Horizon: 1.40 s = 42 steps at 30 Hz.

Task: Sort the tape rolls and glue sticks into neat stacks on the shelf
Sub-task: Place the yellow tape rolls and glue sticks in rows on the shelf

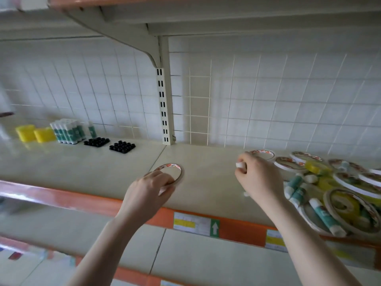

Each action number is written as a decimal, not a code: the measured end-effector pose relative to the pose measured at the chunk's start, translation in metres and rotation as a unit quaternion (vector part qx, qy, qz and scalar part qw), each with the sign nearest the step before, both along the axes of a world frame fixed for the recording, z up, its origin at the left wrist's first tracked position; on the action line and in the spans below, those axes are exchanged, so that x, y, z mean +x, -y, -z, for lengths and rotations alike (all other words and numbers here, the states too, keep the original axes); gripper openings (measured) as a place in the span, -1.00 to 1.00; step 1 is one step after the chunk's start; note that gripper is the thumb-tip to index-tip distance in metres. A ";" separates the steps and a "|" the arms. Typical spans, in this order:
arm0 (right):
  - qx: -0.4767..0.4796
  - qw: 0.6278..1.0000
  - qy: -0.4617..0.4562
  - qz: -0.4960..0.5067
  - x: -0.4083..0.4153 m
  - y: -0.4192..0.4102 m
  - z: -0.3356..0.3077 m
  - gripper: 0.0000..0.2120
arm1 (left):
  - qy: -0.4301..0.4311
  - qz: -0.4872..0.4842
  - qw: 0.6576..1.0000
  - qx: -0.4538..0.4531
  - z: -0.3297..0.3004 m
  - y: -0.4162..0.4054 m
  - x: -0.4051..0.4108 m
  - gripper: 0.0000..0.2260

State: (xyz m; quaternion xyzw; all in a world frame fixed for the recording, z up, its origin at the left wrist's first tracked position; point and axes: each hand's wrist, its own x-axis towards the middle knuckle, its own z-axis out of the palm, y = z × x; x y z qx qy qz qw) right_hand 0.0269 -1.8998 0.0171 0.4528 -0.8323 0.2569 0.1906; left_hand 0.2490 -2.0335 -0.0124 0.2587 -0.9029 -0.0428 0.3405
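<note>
No lettering can be read in full. The shelf edge (237, 226) carries a price label (192, 223) with a yellow field; its print is too small to read. Beside it stands a green tag (214, 228) bearing a white upward arrow. A second label (275, 240), also part yellow, is blurred. The tape rolls (262, 154) carry red lettering on their white faces, not legible. The glue sticks (68, 131) show teal wrappers whose print cannot be read.

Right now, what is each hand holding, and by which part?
Left hand grips a flat tape roll by its near rim on the shelf. Right hand pinches a small white object, possibly a glue-stick cap.
</note>
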 end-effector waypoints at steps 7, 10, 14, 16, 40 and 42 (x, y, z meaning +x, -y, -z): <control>-0.084 0.990 0.054 -0.095 0.069 0.061 -0.005 -0.83 | -0.019 -0.064 0.998 -0.022 -0.013 0.031 0.082 -0.92; -0.090 0.986 0.063 -0.122 0.106 0.092 -0.004 -0.88 | -0.023 -0.084 0.996 -0.028 -0.015 0.058 0.122 -0.91; -0.100 0.983 0.063 -0.142 0.159 0.141 -0.005 -0.90 | -0.036 -0.084 0.995 -0.037 -0.017 0.104 0.181 -0.86; -0.105 0.982 0.061 -0.143 0.187 0.169 -0.007 -0.94 | -0.039 -0.088 0.995 -0.041 -0.019 0.130 0.212 -0.88; -0.071 0.976 0.160 -0.127 0.243 0.425 -0.030 -0.92 | -0.012 -0.101 0.994 -0.045 -0.011 0.358 0.296 -0.92; -0.066 0.976 0.163 -0.128 0.233 0.445 -0.027 -0.89 | -0.009 -0.104 0.994 -0.045 -0.007 0.369 0.292 -0.91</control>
